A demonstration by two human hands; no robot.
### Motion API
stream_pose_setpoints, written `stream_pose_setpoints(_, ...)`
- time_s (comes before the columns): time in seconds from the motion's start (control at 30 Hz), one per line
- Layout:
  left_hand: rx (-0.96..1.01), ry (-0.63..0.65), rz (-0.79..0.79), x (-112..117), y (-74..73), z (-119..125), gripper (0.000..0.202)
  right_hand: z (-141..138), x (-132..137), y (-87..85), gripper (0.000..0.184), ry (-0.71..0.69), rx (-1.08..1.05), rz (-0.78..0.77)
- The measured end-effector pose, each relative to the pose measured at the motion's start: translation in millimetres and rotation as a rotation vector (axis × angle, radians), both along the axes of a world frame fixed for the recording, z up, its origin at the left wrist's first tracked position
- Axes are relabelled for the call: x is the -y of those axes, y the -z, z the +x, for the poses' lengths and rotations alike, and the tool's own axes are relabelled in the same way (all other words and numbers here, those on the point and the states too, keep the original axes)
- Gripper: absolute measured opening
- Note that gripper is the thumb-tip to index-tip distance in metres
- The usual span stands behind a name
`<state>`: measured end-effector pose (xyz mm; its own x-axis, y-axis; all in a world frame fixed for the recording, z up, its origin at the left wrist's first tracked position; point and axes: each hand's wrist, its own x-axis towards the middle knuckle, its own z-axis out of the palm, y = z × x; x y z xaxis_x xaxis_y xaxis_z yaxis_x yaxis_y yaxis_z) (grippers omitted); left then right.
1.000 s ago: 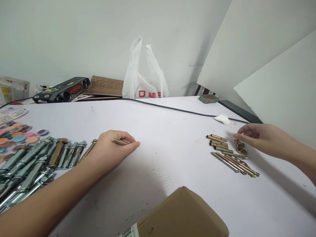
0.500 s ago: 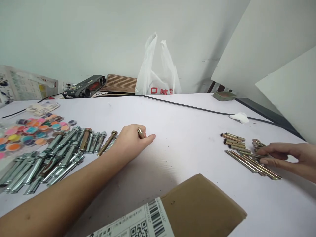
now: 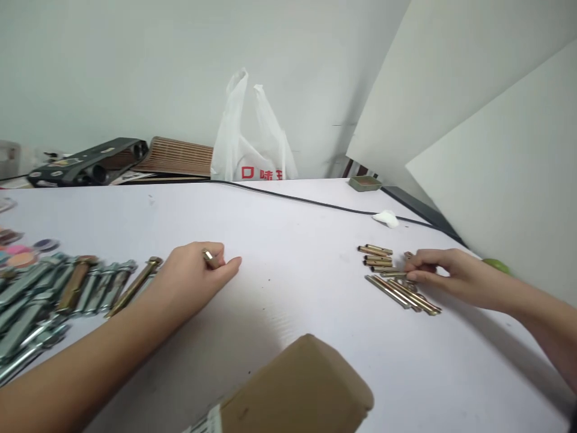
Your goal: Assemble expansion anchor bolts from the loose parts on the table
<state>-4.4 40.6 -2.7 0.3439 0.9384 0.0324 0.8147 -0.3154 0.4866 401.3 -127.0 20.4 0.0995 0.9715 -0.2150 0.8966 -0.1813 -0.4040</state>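
My left hand (image 3: pixel 189 270) is closed in a loose fist at mid-table. From it sticks the end of a brass-coloured metal rod or sleeve (image 3: pixel 210 258); the rest is hidden in the palm. At the right, my right hand (image 3: pixel 435 267) pinches thumb and forefinger at the end of a thin brass-coloured sleeve (image 3: pixel 393 274). Several short hollow sleeves (image 3: pixel 378 261) lie just left of those fingers, and longer metal rods (image 3: pixel 403 294) lie in front. Small nuts (image 3: pixel 409 255) are partly hidden behind the fingers. Beside my left wrist lies a brass-coloured expansion bolt (image 3: pixel 135 285).
Silvery expansion bolts (image 3: pixel 33 300) are heaped at the left, near coloured discs (image 3: pixel 22 258). A cardboard box (image 3: pixel 297 391) stands at the front edge. A black cable (image 3: pixel 293 197) crosses the back, before a white plastic bag (image 3: pixel 252 150). A crumpled white tissue (image 3: pixel 386 218) lies back right.
The view has swung right, so everything sits further left and more of my right forearm shows. My left hand keeps its metal piece; my right fingers stay by the sleeves.
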Motion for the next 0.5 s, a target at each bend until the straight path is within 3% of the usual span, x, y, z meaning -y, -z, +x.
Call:
stream_pose_setpoints(0.27, -0.070, -0.027, -0.002, 0, 0.5, 1, 0.043, -2, -20, -8.3, 0.039, -0.012, -0.046, 0.003)
stream_pose_setpoints(0.5, -0.073, -0.012, 0.003, -2, 1.9, -1, 0.045, 2, 15, -7.3, 0.034, 0.083, 0.069, -0.002)
